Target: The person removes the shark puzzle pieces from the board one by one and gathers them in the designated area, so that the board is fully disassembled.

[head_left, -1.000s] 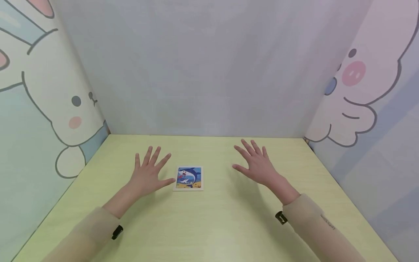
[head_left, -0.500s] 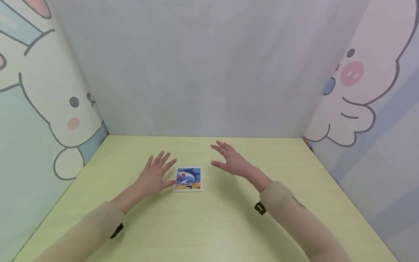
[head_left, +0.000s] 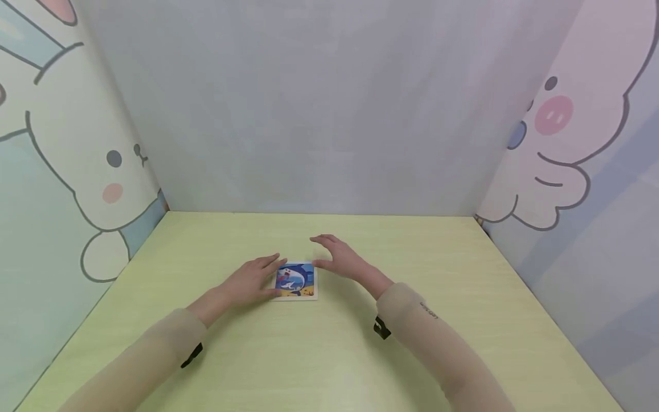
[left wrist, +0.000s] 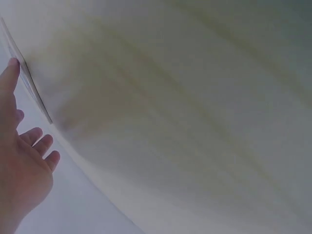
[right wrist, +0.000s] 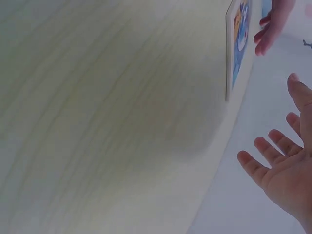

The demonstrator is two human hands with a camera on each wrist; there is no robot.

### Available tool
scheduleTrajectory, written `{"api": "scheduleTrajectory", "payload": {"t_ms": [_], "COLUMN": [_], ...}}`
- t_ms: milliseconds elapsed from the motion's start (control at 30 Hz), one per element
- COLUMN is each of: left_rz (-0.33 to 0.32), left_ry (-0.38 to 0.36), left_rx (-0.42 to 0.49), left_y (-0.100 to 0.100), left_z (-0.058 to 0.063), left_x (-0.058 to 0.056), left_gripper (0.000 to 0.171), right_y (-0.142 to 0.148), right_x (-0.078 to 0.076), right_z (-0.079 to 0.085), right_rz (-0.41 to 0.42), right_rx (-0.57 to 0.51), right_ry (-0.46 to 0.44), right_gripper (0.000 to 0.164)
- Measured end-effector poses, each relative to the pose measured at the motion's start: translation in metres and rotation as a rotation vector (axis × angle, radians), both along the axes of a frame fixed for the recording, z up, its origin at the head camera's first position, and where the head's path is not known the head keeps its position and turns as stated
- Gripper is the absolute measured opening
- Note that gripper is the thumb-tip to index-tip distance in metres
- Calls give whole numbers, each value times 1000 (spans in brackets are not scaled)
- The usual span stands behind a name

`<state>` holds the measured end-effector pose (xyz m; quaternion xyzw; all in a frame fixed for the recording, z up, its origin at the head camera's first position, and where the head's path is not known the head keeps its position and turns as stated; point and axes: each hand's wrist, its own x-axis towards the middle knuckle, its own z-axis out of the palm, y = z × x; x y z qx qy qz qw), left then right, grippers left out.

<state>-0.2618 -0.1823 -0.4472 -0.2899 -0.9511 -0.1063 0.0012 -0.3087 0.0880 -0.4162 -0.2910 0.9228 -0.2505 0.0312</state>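
A flat square picture puzzle (head_left: 296, 280) with a white border lies on the table, showing a blue shark above yellow sand. My left hand (head_left: 249, 281) is at its left side, thumb and fingers spread and overlapping the left edge in the head view. In the left wrist view the thumb tip of the left hand (left wrist: 24, 170) meets the puzzle's edge (left wrist: 31, 85). My right hand (head_left: 342, 260) hovers by the upper right corner, fingers extended and thumb apart, holding nothing. The right wrist view has the puzzle (right wrist: 239, 46) beyond the relaxed fingers of the right hand (right wrist: 287, 170).
The pale yellow-green table (head_left: 329, 355) runs back to a plain grey curtain (head_left: 319, 114). Side panels carry a cartoon rabbit (head_left: 87, 143) on the left and a pink-nosed character (head_left: 571, 114) on the right. Black straps hang below both sleeves.
Both hands have come inward to the puzzle: the left slightly right, the right well to the left. Their spread fingers have drawn closer together. The puzzle stays in place.
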Motion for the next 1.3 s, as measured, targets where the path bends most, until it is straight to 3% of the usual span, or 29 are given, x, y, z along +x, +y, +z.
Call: {"api": "scheduleTrajectory", "payload": {"t_ms": [333, 667, 1000, 1300], "left_rz": [-36, -110, -141, -194], "left_ry": [-131, -120, -107, -183], "left_rx": [34, -4, 2, 50], "left_y": [5, 11, 16, 21], "left_z": [3, 7, 10, 7], "left_x": [-12, -15, -18, -20], "left_gripper": [71, 58, 57, 54], "right_y": [-11, -8, -10, -15], "right_x": [-11, -18, -20, -10], "right_z": [-14, -22, -25, -21], "right_rz": [12, -13, -47, -99], "right_rx": [-34, 76, 105, 82], "right_ry": [-125, -70, -90, -136], "right_gripper": [42, 27, 26, 25]}}
